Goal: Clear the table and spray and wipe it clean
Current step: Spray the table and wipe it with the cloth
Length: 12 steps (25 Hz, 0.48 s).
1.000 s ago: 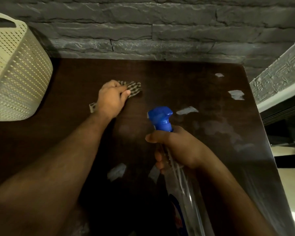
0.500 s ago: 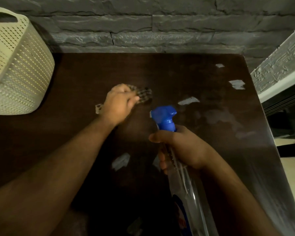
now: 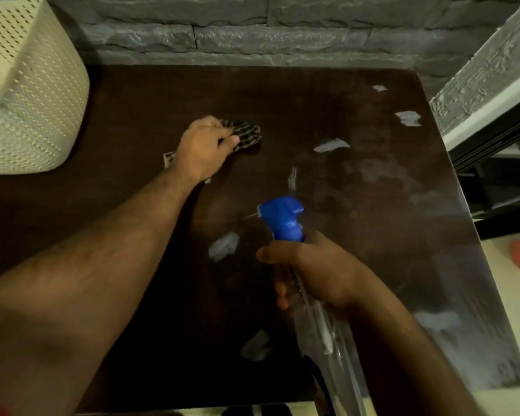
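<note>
Left hand (image 3: 203, 148) grips cloth (image 3: 246, 135) on tabletop (image 3: 327, 94); right hand (image 3: 315, 268) holds bottle (image 3: 282, 217). Risk: overspray hitting basket (image 3: 27, 94) left of cloth.

table (image 3: 162, 94): dark brown, pale smears
cloth (image 3: 246, 135): dark and light checks
bottle (image 3: 327, 340): clear, blue spray head
basket (image 3: 27, 94): cream, dotted with holes
wall (image 3: 252, 40): grey stone

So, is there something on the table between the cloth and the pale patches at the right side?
Nothing visible does. The left hand grips the cloth, and only bare dark table lies between it and the nearest pale patch.
</note>
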Available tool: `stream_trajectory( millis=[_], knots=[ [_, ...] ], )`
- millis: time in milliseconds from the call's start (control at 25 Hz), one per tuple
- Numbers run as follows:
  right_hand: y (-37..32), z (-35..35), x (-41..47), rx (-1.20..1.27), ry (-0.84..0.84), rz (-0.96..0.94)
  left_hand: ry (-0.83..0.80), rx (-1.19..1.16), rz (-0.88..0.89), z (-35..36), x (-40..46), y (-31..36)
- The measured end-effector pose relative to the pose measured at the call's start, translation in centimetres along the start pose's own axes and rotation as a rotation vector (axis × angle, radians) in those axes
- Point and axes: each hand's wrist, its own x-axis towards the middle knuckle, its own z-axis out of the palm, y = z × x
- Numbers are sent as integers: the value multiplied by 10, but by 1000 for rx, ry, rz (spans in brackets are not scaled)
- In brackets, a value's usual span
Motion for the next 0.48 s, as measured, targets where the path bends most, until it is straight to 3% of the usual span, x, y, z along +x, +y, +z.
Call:
stream_trajectory(
  millis=[120, 280, 360, 480],
  knots=[
    [7, 11, -3, 8, 51, 0, -56, -24, 27, -1, -30, 27],
    [9, 4, -4, -3, 37, -60, -196, -100, 355, -4, -115, 45],
    [12, -1, -12, 5, -10, -66, -135, -71, 263, -14, -121, 16],
    [20, -3, -21, -7, -41, -77, 18, 3, -82, -14, -73, 12]
  ],
)
